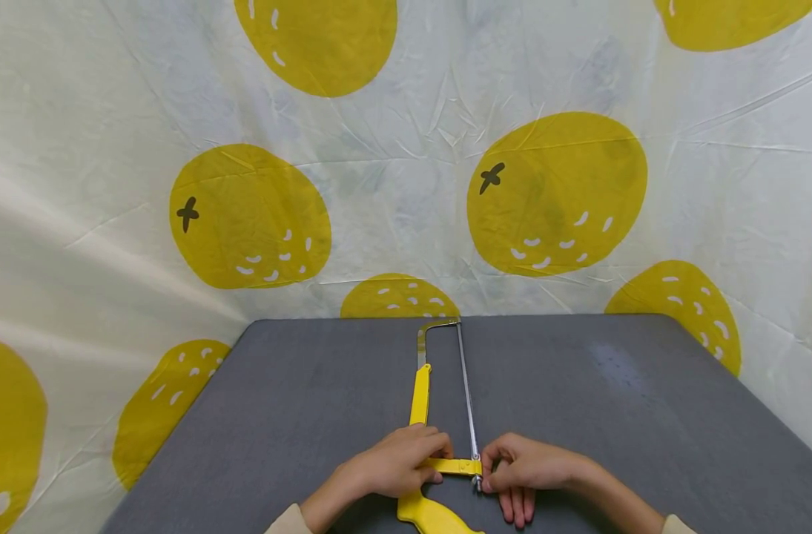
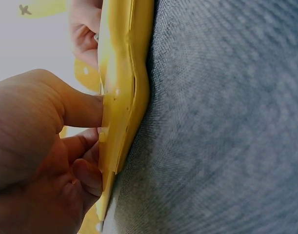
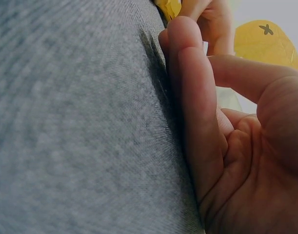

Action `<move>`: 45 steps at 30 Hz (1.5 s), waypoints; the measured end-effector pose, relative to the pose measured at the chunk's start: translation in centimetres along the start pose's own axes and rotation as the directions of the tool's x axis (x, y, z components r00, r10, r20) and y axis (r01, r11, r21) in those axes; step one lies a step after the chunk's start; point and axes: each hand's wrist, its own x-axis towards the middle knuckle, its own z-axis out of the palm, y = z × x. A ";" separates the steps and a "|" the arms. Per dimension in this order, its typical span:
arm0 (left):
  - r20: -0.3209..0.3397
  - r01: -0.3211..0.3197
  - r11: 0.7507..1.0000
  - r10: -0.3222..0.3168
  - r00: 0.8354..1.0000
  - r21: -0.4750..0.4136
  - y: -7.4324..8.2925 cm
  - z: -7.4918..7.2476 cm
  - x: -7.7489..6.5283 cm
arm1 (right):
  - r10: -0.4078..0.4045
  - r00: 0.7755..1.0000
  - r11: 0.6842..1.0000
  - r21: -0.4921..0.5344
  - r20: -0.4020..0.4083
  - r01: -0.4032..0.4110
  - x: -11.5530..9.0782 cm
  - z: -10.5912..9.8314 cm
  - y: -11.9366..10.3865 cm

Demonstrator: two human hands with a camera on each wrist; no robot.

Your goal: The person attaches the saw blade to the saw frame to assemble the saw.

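Observation:
A hacksaw with a yellow frame (image 1: 420, 397) lies on the grey surface, its metal front end pointing away from me. Its thin blade (image 1: 467, 393) runs along the right side. My left hand (image 1: 406, 460) grips the frame just above the yellow handle (image 1: 435, 515), the thumb and fingers on the crosspiece. In the left wrist view the thumb (image 2: 83, 109) presses against the yellow body (image 2: 120, 102). With thumb and index finger, my right hand (image 1: 529, 467) pinches the small wing nut (image 1: 477, 482) at the blade's near end. The other right fingers (image 3: 200, 102) extend along the surface.
The hacksaw rests on a table covered in dark grey cloth (image 1: 312, 393). A pale curtain (image 1: 406, 215) with large yellow fruit prints hangs behind the table and along both sides. A lighter patch (image 1: 615, 363) marks the cloth at the back right.

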 end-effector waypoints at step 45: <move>-0.007 -0.011 1.000 0.011 1.000 0.012 0.0 0.0 0.1 | 0.039 0.999 0.999 0.001 -0.031 -0.039 -0.1 0.0 -0.5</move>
